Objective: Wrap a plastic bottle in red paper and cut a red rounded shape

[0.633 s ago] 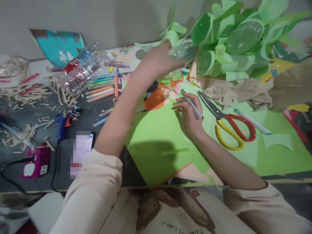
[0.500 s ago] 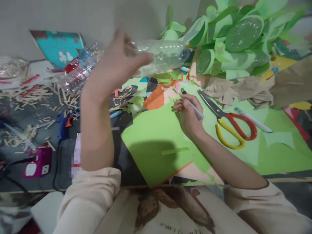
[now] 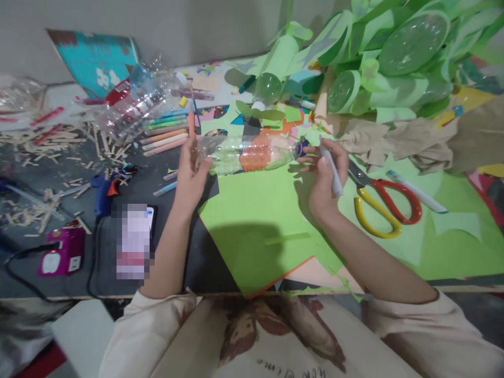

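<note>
A clear plastic bottle [image 3: 255, 152] lies sideways above the paper, its dark blue cap [image 3: 302, 148] pointing right. My left hand [image 3: 192, 170] is closed around the bottle's base end. Close to the cap, my right hand [image 3: 328, 170] has a grey-white pen [image 3: 331, 167] held between thumb and fingers; whether its fingertips touch the cap I cannot tell. Below both hands is a sheet of bright green paper [image 3: 252, 226]. Large scissors [image 3: 374, 191] with one red and one yellow handle rest just right of my right hand, blades partly hidden by it.
Green paper-covered bottles [image 3: 394, 94] crowd the back right, beside crumpled brown paper [image 3: 397, 147]. Several coloured markers [image 3: 167, 134], clear bottles [image 3: 134, 107] and wooden sticks [image 3: 47, 144] are at left. A glue gun [image 3: 102, 194], a pink power box [image 3: 63, 252] and a phone [image 3: 134, 241] sit nearer.
My left hand has brought the bottle down and nearer, from in front of the green bottles to over the paper. My right hand has shifted slightly right with the pen, beside the cap.
</note>
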Tool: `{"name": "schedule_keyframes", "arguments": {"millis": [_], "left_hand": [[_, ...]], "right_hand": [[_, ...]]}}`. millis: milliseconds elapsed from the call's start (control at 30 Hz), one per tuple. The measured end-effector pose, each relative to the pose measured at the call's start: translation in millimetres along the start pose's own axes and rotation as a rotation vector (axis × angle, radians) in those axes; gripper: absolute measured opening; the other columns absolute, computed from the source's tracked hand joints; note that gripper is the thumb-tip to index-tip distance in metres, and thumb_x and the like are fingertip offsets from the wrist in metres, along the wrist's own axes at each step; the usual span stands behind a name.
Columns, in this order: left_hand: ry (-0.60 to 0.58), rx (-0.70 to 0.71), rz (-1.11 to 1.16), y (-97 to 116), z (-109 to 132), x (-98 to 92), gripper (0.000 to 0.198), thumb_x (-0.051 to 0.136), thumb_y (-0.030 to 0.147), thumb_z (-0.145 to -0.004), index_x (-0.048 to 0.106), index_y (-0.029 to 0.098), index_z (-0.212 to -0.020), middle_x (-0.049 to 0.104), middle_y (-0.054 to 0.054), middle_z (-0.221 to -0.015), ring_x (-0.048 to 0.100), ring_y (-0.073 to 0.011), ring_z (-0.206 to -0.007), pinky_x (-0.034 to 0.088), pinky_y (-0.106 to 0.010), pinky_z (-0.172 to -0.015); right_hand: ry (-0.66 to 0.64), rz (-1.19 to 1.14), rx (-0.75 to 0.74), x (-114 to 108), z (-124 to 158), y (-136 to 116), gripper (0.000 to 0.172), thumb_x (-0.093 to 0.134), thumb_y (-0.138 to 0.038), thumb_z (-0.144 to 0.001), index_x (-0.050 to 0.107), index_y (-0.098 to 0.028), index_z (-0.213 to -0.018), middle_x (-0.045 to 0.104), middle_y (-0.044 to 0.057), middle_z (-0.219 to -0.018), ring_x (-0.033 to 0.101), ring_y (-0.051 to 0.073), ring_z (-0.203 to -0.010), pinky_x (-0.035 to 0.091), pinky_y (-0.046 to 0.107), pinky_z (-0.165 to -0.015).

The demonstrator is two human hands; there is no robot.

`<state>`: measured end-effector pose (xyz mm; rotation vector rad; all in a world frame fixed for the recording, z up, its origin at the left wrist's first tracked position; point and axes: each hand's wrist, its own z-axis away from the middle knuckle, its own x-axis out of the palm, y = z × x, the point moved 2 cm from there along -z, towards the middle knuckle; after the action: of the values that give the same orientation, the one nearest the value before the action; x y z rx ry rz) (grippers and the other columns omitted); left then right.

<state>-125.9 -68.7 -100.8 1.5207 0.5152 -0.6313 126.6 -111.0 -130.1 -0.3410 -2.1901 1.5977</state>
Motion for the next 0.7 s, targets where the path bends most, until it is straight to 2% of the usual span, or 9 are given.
{"name": "schedule_keyframes", "arguments": {"millis": [133,200,267,300,367,433,500,600,700], "left_hand": [[0.173,0.063,-0.130,4.5,8.4,-3.8,0.056,0.046,0.054,-0.086,0.040,0.028,-0.136,0.041,-0.007,-0.148,0.035,-0.0243,-0.139,0.038,-0.041,-0.109],[0.210,0.062,-0.183,12.7,15.5,-17.7,0.046,0.042,0.050,-0.089,0.049,0.028,-0.129,0.046,-0.004,-0.143,0.038,-0.0246,-0.137,0.040,-0.041,-0.108],[0.249,0.035,-0.208,19.5,25.5,-37.5,0.039,0.038,0.044,-0.091,0.055,0.028,-0.122,0.053,-0.002,-0.133,0.049,-0.0244,-0.126,0.044,-0.041,-0.102],[0.227,-0.001,-0.235,20.8,31.3,-46.7,0.037,0.039,0.042,-0.091,0.056,0.028,-0.120,0.059,-0.002,-0.125,0.056,-0.0250,-0.117,0.046,-0.042,-0.099],[0.099,-0.068,-0.383,18.8,43.5,-59.5,0.035,0.042,0.039,-0.087,0.059,0.025,-0.115,0.064,-0.005,-0.113,0.061,-0.0301,-0.107,0.047,-0.048,-0.095],[-0.153,-0.050,-0.578,12.1,55.1,-61.1,0.039,0.044,0.036,-0.083,0.058,0.020,-0.116,0.062,-0.013,-0.115,0.057,-0.0378,-0.111,0.043,-0.054,-0.097],[-0.321,-0.030,-0.654,2.6,63.6,-57.3,0.040,0.041,0.033,-0.083,0.056,0.017,-0.116,0.059,-0.017,-0.118,0.055,-0.0391,-0.113,0.042,-0.054,-0.099],[-0.339,-0.021,-0.647,-7.2,66.7,-53.0,0.030,0.037,0.033,-0.086,0.058,0.017,-0.102,0.061,-0.017,-0.110,0.058,-0.0356,-0.105,0.045,-0.051,-0.094],[-0.301,-0.003,-0.608,-3.9,62.8,-52.5,0.025,0.038,0.037,-0.087,0.058,0.021,-0.090,0.065,-0.013,-0.096,0.060,-0.0312,-0.093,0.047,-0.046,-0.086]], "right_hand": [[-0.113,0.013,0.053,1.4,3.3,-1.1,0.036,0.058,-0.054,-0.084,0.056,-0.032,-0.111,0.067,0.002,-0.105,0.069,0.019,-0.089,0.055,0.038,-0.078],[-0.170,-0.016,0.089,2.3,4.7,-1.2,0.044,0.056,-0.063,-0.081,0.056,-0.032,-0.112,0.068,0.002,-0.109,0.068,0.021,-0.096,0.055,0.043,-0.085],[-0.221,-0.062,0.127,3.4,5.7,-1.1,0.052,0.052,-0.070,-0.079,0.057,-0.033,-0.114,0.069,0.003,-0.109,0.067,0.024,-0.103,0.054,0.047,-0.089],[-0.245,-0.084,0.148,4.1,6.0,-0.8,0.053,0.051,-0.071,-0.078,0.058,-0.032,-0.114,0.069,0.003,-0.107,0.067,0.024,-0.105,0.054,0.049,-0.090],[-0.300,-0.117,0.193,6.0,6.1,0.3,0.053,0.051,-0.071,-0.078,0.060,-0.032,-0.112,0.070,0.003,-0.104,0.067,0.025,-0.105,0.053,0.049,-0.091],[-0.325,-0.122,0.217,7.6,5.2,2.0,0.051,0.052,-0.072,-0.078,0.062,-0.031,-0.107,0.069,0.003,-0.104,0.067,0.024,-0.105,0.053,0.048,-0.093],[-0.297,-0.107,0.216,8.2,3.7,3.6,0.051,0.052,-0.073,-0.077,0.063,-0.030,-0.101,0.069,0.002,-0.101,0.068,0.022,-0.099,0.055,0.045,-0.089],[-0.213,-0.129,0.202,8.0,2.7,4.2,0.045,0.056,-0.070,-0.075,0.061,-0.027,-0.089,0.066,-0.002,-0.076,0.065,0.015,-0.067,0.057,0.032,-0.063],[-0.240,-0.213,0.272,9.6,4.5,2.4,0.036,0.064,-0.060,-0.074,0.056,-0.025,-0.078,0.055,-0.007,-0.055,0.050,0.009,-0.044,0.043,0.021,-0.040]]}}
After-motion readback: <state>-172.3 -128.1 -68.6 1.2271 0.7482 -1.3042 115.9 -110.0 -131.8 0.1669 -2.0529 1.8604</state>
